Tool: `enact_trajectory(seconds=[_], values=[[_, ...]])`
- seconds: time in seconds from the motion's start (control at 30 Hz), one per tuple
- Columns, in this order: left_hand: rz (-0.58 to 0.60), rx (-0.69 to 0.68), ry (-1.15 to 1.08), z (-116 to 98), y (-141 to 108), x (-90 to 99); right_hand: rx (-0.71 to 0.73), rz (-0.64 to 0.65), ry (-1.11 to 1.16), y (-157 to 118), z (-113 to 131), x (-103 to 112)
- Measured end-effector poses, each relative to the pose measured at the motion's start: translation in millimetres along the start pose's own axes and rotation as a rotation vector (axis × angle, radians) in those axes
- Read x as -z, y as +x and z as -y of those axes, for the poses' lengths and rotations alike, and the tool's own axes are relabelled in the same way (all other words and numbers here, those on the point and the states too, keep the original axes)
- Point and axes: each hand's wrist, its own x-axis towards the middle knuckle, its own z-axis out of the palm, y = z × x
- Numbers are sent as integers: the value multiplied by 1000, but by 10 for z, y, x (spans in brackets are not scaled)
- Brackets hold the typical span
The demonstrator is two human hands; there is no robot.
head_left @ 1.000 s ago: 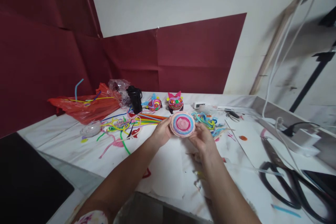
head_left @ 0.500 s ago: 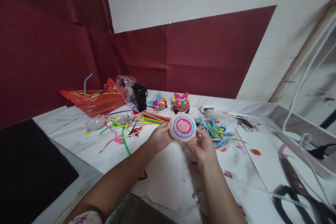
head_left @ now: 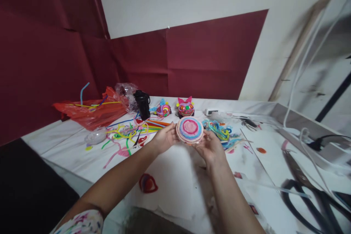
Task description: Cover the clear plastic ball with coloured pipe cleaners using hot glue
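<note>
Between my two hands is a round, dome-shaped craft piece (head_left: 189, 130), covered in coiled fuzzy strips of pink, magenta, blue and peach in rings. My left hand (head_left: 166, 138) grips its left edge, and my right hand (head_left: 210, 148) grips its right edge and lower side. It is held above the table, its ringed top tilted toward me. Just behind it sits a cat-like craft head (head_left: 185, 107) with pink ears and orange eyes. A fish-like craft piece (head_left: 163, 109) stands to the left of that. Near my left forearm lies a red teardrop-shaped coil (head_left: 148, 183).
Loose pipe cleaners (head_left: 123, 131) spread on the left, beside a red plastic bag (head_left: 90, 111) and a black bottle (head_left: 142, 104). A tangle of blue and yellow strips (head_left: 219, 129) lies right. Large scissors (head_left: 304, 186) rest at the near right, by a white cable (head_left: 294, 80).
The view has shifted, so the background sits further left. The round piece has tipped a little, showing more of its near side. The red teardrop coil has come into fuller view.
</note>
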Motion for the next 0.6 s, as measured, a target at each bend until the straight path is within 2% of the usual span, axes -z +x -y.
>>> enact_trajectory(seconds=[0.1,0.27,0.43,0.6], values=[[31,1,31,-45,-10,72,28,-3,22,38,-85,-80],[68,-89,30,-11,-21,255,41,-37,56,89,-285,-163],[91,-87,15,-2,42,463,70,-78,60,110,-472,-116],[108,-88,-3,27,120,589,166,-81,88,150,-576,-14]])
